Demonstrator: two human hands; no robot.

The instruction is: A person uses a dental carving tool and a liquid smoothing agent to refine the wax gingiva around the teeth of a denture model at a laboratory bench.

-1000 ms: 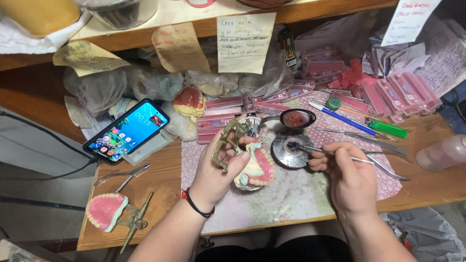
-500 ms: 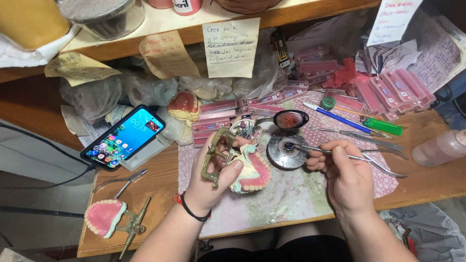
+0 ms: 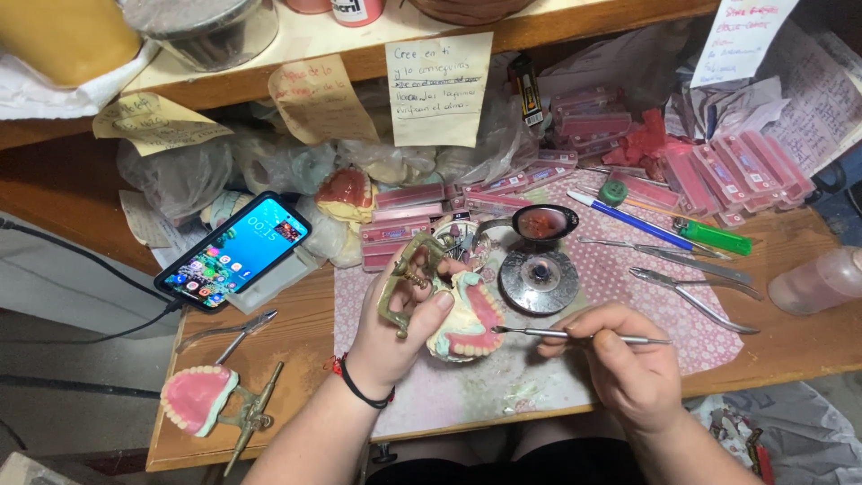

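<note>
My left hand grips a brass articulator that carries a denture model with pink wax gums and white teeth. In my right hand lies a thin metal wax tool, held like a pen. Its tip points left and sits just beside the right side of the denture model. Both hands hover over a stained pink mat on the wooden bench.
A round metal burner base and a small spoon of red wax sit behind the hands. Pliers, a blue pen, a lit phone, a second denture on an articulator, pink tooth strips and a plastic bottle surround them.
My right hand has drawn the wax tool back from the burner area and down toward the denture. The left hand has tilted the model slightly toward it.
</note>
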